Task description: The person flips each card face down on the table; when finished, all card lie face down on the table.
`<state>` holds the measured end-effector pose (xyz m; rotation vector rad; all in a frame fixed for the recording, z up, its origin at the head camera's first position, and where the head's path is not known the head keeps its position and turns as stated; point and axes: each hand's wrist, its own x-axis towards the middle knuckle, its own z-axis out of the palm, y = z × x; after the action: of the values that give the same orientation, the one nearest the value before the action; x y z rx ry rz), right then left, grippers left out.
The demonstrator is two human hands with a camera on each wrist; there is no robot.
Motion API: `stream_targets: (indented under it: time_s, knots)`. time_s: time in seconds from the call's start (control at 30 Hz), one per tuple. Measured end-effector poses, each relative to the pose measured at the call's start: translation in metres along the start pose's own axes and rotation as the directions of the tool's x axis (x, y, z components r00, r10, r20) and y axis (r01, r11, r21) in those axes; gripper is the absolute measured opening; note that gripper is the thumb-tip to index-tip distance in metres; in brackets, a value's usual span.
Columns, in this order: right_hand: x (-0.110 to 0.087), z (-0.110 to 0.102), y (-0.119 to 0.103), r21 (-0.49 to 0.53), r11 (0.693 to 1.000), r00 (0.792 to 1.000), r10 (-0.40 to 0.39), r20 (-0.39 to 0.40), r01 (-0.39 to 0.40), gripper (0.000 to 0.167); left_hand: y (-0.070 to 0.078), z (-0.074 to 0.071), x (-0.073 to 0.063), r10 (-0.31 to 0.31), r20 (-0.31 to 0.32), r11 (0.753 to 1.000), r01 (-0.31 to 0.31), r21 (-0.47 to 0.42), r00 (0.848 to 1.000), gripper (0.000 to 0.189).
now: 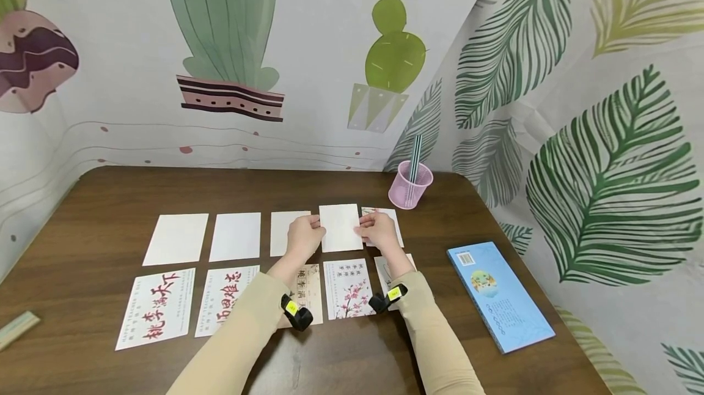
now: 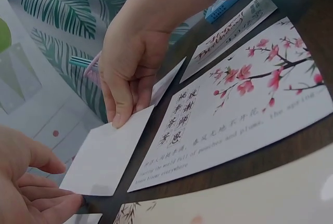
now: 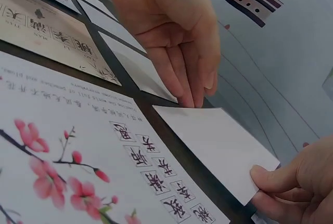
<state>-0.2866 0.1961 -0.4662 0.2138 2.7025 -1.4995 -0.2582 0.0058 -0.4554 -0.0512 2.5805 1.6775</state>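
Observation:
A white blank card (image 1: 340, 228) lies between both hands in the upper row of cards. My right hand (image 1: 381, 233) pinches its right edge, with the thumb on top. The left hand (image 1: 304, 238) touches the opposite edge with extended fingers; its thumb stands apart from the card in the left wrist view. Just below is a card with pink blossoms and characters (image 1: 349, 290). Beneath the left forearm, a beige printed card (image 1: 308, 291) is partly hidden. Another card with a printed branch (image 1: 387, 217) lies partly behind the right hand.
More blank cards (image 1: 176, 239) continue the upper row leftward; red-lettered cards (image 1: 156, 309) lie below them. A pink mesh cup (image 1: 405, 190) with striped pencils stands at the back right. A blue box or book (image 1: 502, 297) lies right, and a pale bar-shaped object (image 1: 18, 329) far left.

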Motion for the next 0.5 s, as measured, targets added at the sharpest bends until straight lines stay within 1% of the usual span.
stream_targets:
  time_s: [0.17, 0.4, 0.5]
  knots:
    - [-0.0004, -0.001, -0.0019, -0.045, 0.999, 1.0, -0.019, -0.01, 0.018, 0.021, 0.0024, 0.0017, -0.0038, 0.045, 0.015, 0.998, -0.046, 0.043, 0.999, 0.043]
    - [-0.0001, -0.0007, -0.0028, -0.078, 0.997, 0.999, -0.026, -0.019, 0.024, 0.021, 0.0062, 0.0064, -0.0055, 0.072, 0.082, 0.989, -0.082, 0.125, 0.994, 0.048]
    - [-0.0009, -0.0016, -0.0035, -0.096, 0.995, 0.999, -0.033, -0.025, 0.03, 0.023, 0.0055, 0.007, -0.005, 0.081, 0.086, 0.985, -0.093, 0.148, 0.993, 0.047]
